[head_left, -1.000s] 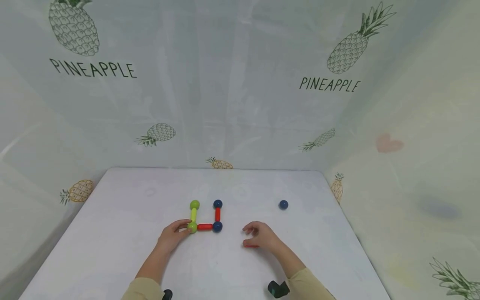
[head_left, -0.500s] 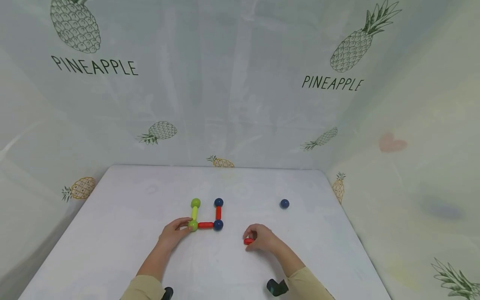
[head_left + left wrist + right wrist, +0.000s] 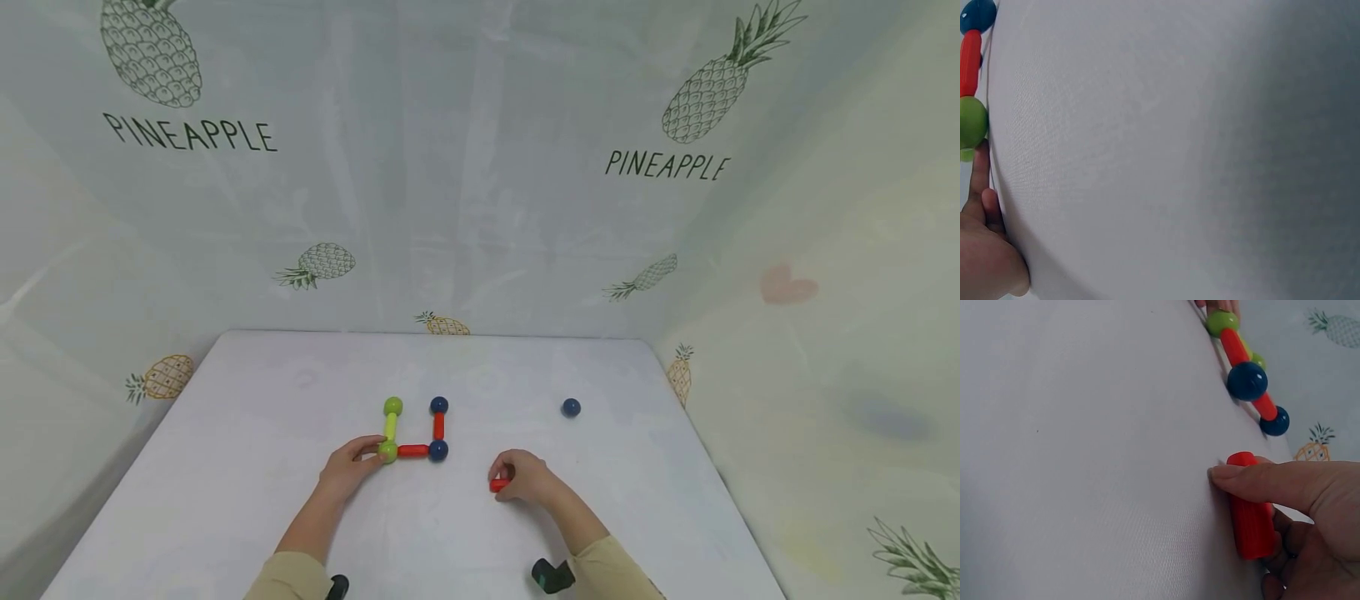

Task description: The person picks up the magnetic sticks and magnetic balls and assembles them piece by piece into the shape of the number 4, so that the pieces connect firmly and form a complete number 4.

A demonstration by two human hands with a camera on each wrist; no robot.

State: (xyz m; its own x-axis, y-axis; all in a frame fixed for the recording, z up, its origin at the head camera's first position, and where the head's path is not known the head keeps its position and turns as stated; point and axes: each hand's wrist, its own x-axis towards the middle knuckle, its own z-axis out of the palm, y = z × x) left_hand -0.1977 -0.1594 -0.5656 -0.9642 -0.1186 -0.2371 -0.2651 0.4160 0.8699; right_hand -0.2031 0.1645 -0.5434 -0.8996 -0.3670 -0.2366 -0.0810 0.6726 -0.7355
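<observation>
My left hand (image 3: 347,468) pinches the near green ball (image 3: 387,452) of a U-shaped frame of balls and rods. From that ball a yellow-green rod (image 3: 391,427) runs back to another green ball (image 3: 393,406). A red rod (image 3: 413,451) joins it to the near blue ball (image 3: 438,451), and a second red rod (image 3: 438,427) leads to the far blue ball (image 3: 439,405). To the right, close over the table, my right hand (image 3: 527,477) holds a loose red rod (image 3: 1252,528) between thumb and fingers; the fingers behind it are partly hidden.
A single blue ball (image 3: 572,407) lies on the white table (image 3: 300,379), back and right of the frame. Pineapple-printed cloth (image 3: 480,208) hangs behind and beside the table. Dark wrist gear (image 3: 553,575) shows at the right sleeve.
My right hand's fingers have closed on the loose red rod, which now shows between thumb and fingertips. The left hand stays at the green ball. The view has shifted slightly.
</observation>
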